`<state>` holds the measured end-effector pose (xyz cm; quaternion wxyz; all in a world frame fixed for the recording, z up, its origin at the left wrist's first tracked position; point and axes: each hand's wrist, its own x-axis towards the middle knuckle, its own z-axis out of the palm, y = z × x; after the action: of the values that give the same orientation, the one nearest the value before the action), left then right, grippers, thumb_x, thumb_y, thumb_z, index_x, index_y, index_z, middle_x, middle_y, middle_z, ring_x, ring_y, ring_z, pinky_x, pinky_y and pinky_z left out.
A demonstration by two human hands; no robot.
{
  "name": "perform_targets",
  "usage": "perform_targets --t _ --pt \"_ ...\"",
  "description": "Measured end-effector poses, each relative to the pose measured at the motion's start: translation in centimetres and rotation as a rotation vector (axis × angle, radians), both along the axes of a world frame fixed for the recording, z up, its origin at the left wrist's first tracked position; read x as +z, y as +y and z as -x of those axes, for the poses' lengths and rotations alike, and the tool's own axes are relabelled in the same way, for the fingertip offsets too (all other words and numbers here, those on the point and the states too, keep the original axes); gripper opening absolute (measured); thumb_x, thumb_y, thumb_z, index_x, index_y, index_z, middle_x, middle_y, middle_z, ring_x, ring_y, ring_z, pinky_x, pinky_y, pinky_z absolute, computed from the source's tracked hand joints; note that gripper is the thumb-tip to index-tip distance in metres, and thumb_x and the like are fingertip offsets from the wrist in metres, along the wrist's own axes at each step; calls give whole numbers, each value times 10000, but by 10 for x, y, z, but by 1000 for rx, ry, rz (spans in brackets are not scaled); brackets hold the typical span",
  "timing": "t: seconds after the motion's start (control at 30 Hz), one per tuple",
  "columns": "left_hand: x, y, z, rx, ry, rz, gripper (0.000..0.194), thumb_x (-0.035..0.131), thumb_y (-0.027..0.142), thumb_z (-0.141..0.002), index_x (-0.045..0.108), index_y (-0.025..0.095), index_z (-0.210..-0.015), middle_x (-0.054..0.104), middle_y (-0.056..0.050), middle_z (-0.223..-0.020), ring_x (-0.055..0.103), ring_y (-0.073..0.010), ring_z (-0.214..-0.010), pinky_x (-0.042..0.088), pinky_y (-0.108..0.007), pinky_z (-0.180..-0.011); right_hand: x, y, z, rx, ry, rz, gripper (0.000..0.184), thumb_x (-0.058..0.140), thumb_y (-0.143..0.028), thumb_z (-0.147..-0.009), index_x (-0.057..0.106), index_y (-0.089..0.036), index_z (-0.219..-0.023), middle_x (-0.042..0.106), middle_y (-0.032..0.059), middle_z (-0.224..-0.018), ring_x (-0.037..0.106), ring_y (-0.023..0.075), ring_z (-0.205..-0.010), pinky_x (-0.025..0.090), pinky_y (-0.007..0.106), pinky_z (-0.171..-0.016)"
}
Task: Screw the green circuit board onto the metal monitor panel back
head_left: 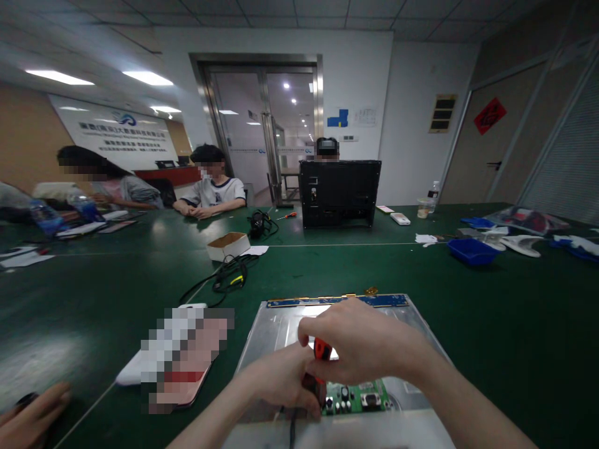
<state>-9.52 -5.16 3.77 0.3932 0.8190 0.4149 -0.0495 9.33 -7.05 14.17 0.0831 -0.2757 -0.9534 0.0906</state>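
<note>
Here, the right hand [362,340] grips a plastic-handled screwdriver [322,349]; what the left hand [286,377] holds is unclear.

Blue tray [472,254], open box [227,252], red sign [490,116]

- slim screwdriver handle [322,350]: orange-red, black patches.
- flat rectangular metal panel [269,330]: silver-grey, whitish glare mid-surface.
- small rectangular circuit board [358,406]: green, speckled with black and silver parts.
- long narrow circuit strip [386,301]: blue, gold along top edge.
- broad smooth tabletop [491,330]: dark green, thin pale seam lines.
- coiled thin cable [227,280]: black, one bright yellow patch.
- open cardboard box [229,251]: white outside, brown within.
- shallow plastic tray [472,252]: solid blue.
- diamond-shaped paper on door [490,115]: red, dark character.
</note>
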Motion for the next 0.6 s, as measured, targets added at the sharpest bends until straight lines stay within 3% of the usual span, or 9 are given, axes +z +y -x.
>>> perform_targets --t 0.2,0.43,0.6 --pt "1 2 -1 -11 -26 0 191 812 323 -638 727 182 -735 672 16 -711 577 -158 -635 379 -229 -521 -1 2 1 -9 3 4 243 626 -303 -833 638 -216 -1060 749 28 -870 666 194 -744 330 277 -584" --pt "9 1 -3 -24 -4 -19 190 817 251 -601 722 193 -756 658 28 -712 565 -159 -639 369 -231 -530 -1 1 -1 -10 -7 6 240 625 -301 -839 632 -220 -1065 745 22 -866 670 198 -748 342 278 -589" --pt "6 1 -2 -13 -20 -1 145 786 218 -602 717 194 -727 670 24 -715 550 -148 -623 362 -220 -511 1 0 -1 -16 -13 13 249 630 -296 -837 631 -217 -1072 747 25 -871 671 202 -760 350 277 -599"
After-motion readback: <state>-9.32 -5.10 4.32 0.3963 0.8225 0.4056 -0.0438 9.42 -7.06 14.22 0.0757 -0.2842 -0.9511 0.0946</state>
